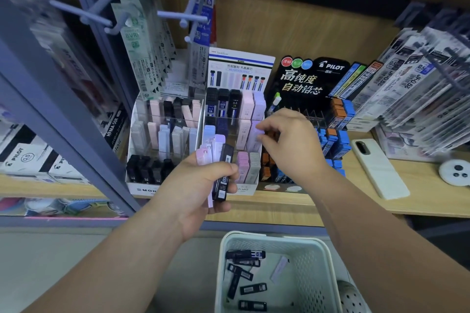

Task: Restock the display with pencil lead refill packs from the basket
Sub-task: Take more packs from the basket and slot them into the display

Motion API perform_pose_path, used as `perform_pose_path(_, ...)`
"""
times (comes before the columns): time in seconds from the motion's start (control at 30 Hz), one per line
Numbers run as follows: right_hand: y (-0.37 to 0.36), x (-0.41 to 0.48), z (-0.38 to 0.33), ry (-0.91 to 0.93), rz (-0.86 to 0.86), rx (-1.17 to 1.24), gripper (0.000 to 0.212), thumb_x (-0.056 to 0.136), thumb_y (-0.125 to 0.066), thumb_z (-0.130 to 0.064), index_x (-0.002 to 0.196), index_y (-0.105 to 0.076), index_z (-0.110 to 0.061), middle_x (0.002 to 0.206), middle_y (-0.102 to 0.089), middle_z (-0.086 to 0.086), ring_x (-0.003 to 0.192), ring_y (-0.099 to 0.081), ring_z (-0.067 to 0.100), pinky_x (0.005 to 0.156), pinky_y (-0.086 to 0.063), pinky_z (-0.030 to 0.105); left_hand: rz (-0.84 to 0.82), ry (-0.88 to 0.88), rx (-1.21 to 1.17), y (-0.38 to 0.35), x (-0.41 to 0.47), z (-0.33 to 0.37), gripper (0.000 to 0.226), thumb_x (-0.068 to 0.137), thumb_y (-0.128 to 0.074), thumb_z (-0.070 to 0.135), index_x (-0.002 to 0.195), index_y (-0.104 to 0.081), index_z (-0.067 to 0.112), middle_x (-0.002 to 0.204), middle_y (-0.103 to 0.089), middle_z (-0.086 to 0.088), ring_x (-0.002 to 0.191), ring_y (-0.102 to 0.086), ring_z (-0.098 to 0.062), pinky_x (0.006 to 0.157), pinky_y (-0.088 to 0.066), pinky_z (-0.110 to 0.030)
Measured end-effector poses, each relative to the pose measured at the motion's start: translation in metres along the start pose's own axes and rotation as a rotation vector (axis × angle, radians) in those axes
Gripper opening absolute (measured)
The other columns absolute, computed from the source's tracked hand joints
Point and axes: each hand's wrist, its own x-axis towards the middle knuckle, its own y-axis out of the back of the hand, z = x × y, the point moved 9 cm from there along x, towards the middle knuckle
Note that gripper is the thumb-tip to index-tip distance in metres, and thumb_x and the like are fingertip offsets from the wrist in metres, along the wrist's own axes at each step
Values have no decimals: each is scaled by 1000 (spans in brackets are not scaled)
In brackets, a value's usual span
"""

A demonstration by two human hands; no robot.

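Your left hand (201,185) is closed around a fanned bunch of packs (216,157), pink, lilac and one black, held upright just in front of the near edge of the display (244,188). Your right hand (287,142) reaches in from the right with thumb and forefinger pinched on a lilac pack (256,132) at the right-hand column of the middle tier; whether that pack is seated in its slot, you cannot tell from this angle. Tiers step up toward the far side, with black, blue and pale packs standing in rows behind clear dividers, and pink and grey ones in the near row beside your left fingers. Left of it, touching, stands a second rack (162,140) with pale packs above and black ones nearest you. Right of it a black Pilot stand (312,76) carries orange and blue packs. Both racks sit on a wooden shelf (356,201), where a white phone (379,170) lies well to the right. Near you, below the shelf, the basket (318,274) holds several black packs lying loose on its floor and one pale pack (279,265) off to their right.
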Motion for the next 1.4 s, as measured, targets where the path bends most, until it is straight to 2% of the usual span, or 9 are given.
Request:
perform_pose_path(0.2, 2, -2, -2, 5, 47, -86, 12, 79, -80, -19, 88, -72, -18, 89, -66, -4, 93, -54, 20, 72, -40, 27, -3, 15, -9, -2, 0, -1, 14, 85, -71, 8, 92, -65, 18, 74, -66, -4, 57, -59, -14, 46, -45, -25)
perform_pose_path(0.3, 1, -3, -1, 5, 36, -93, 17, 79, -79, -20, 95, -72, -19, 93, -65, -4, 95, -54, 19, 77, -45, 30, -18, 15, -4, -4, -1, -1, 13, 84, -73, 10, 92, -67, 18, 75, -69, -3, 56, -59, -14, 44, -43, -24)
perform_pose_path(0.47, 22, -11, -11, -148, 40, 383, 6, 88, -72, -19, 94, -73, -18, 87, -68, -5, 80, -61, 7, 71, -46, 13, -81, 3, 49, -11, -5, 0, 14, 85, -72, 9, 93, -67, 18, 75, -70, -3, 56, -59, -13, 42, -39, -23)
perform_pose_path(0.57, 8, -21, -25, -283, -213, 747, 4, 86, -75, -17, 89, -76, -18, 83, -74, 4, 77, -65, 10, 71, -53, 23, -142, 1, 93, -18, -7, -1, 13, 85, -71, 7, 87, -66, 19, 74, -69, -4, 56, -59, -14, 43, -38, -23)
perform_pose_path(0.73, -3, -30, -29, -305, -349, 814, 7, 78, -81, -11, 84, -78, -13, 88, -71, 23, 78, -63, 26, 80, -55, 49, -201, 4, 136, -25, -8, -3, 17, 84, -71, 4, 94, -63, 15, 75, -69, -8, 57, -58, -17, 42, -36, -24)
perform_pose_path(0.9, -4, -31, -28, -327, -397, 808, 5, 83, -76, -10, 83, -73, -14, 78, -68, 10, 69, -59, 12, 62, -47, 21, -206, 1, 173, -25, -7, -4, 19, 84, -71, 5, 97, -64, 17, 77, -70, -9, 58, -59, -18, 43, -38, -24)
perform_pose_path(1.17, 31, -4, 6, -443, -42, 956, 2, 90, -67, -5, 91, -68, -7, 78, -73, 10, 66, -65, 15, 62, -55, 27, -163, 24, 166, -20, -6, -7, 14, 85, -71, 6, 92, -64, 17, 76, -71, -5, 58, -60, -15, 45, -40, -24)
perform_pose_path(1.27, 50, 3, 18, -365, 83, 770, 3, 91, -68, -8, 94, -68, -7, 83, -74, 12, 70, -69, 18, 67, -57, 27, -76, 28, 106, -11, -3, -6, 13, 86, -70, 7, 95, -65, 15, 75, -71, -4, 55, -61, -14, 43, -40, -24)
perform_pose_path(1.4, 40, 4, 19, -255, 23, 516, 6, 91, -70, -13, 94, -68, -18, 85, -72, 4, 80, -70, 21, 76, -60, 36, -1, 34, 41, -2, 0, -5, 13, 86, -72, 9, 94, -66, 18, 78, -72, -4, 55, -61, -13, 43, -42, -24)
